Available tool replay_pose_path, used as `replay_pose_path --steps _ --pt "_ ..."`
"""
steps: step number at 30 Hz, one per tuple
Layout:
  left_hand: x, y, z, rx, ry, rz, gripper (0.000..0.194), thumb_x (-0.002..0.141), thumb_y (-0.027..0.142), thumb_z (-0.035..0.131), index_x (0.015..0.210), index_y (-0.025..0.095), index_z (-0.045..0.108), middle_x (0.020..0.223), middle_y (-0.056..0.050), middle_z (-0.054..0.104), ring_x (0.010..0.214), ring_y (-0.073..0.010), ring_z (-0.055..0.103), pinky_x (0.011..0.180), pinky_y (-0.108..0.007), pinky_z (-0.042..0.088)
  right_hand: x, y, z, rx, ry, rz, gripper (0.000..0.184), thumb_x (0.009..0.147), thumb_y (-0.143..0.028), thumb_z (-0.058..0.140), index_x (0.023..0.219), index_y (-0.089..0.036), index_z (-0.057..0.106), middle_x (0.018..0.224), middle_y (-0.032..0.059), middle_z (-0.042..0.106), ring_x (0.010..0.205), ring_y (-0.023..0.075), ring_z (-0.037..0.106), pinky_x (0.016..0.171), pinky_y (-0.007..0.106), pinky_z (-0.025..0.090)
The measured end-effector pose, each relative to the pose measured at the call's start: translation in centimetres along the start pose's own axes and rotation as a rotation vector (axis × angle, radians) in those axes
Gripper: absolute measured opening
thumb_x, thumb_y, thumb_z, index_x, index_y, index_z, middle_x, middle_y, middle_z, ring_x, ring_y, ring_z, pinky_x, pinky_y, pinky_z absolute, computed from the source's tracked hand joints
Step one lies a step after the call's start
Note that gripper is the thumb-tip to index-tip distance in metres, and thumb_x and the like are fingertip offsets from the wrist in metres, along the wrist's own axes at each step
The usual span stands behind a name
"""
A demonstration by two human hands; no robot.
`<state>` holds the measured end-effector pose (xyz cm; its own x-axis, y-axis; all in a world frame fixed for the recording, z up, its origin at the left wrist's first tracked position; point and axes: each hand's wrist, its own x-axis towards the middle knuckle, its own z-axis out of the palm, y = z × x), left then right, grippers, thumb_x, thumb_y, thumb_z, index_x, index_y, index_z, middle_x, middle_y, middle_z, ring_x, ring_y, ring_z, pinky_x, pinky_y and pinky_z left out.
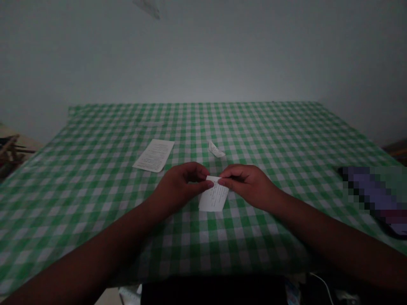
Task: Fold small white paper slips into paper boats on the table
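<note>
Between my two hands is a small piece of white printed paper (pixel 212 200), its lower part hanging toward me over the checked cloth. My left hand (pixel 184 182) pinches its upper left corner between thumb and fingers. At the upper right corner my right hand (pixel 246 182) pinches it the same way. Whether the paper is folded, I cannot tell for sure. Just beyond my hands lies a small folded white paper piece (pixel 216 150). Farther left, a flat printed sheet (pixel 154 155) rests on the cloth.
A green and white checked tablecloth (pixel 270 135) covers the table. At the right edge lies a dark phone-like object (pixel 375 199), partly blurred out. A pale wall (pixel 203 55) stands behind the table. Below the front edge, a white cable (pixel 322 283) shows.
</note>
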<state>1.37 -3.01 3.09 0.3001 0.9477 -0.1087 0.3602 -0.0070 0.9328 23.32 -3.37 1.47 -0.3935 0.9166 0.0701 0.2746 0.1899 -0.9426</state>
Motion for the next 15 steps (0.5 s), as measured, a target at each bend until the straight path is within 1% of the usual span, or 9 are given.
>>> replay_pose_path --steps 5,9,15 --pt "-0.01 0.05 -0.04 0.035 0.002 0.011 0.024 0.074 0.036 0.079 0.088 0.019 0.069 0.082 -0.001 0.071 0.077 -0.0172 0.068 0.072 -0.033 0.053 0.02 0.08 -0.01 0.016 -0.004 0.004 0.015 0.087 -0.035 0.068 0.085 -0.022 0.074 0.080 0.0002 0.070 0.074 0.0150 0.064 0.067 0.029 0.049" --pt "-0.09 0.10 -0.07 0.030 -0.009 0.017 0.023 0.075 0.036 0.078 0.089 0.020 0.069 0.082 -0.001 0.071 0.078 -0.0175 0.068 0.072 -0.033 0.053 -0.01 0.17 0.00 0.059 -0.008 0.045 0.016 0.085 -0.037 0.070 0.086 -0.021 0.074 0.081 0.0013 0.071 0.075 0.0158 0.064 0.068 0.030 0.050" --pt "-0.25 0.44 -0.21 0.085 0.016 0.038 0.021 0.075 0.037 0.077 0.087 0.020 0.070 0.082 -0.001 0.072 0.077 -0.0181 0.068 0.073 -0.034 0.053 -0.04 0.08 -0.06 0.090 -0.017 0.103 0.020 0.083 -0.039 0.072 0.085 -0.019 0.073 0.080 0.0025 0.071 0.073 0.0166 0.064 0.068 0.031 0.051"
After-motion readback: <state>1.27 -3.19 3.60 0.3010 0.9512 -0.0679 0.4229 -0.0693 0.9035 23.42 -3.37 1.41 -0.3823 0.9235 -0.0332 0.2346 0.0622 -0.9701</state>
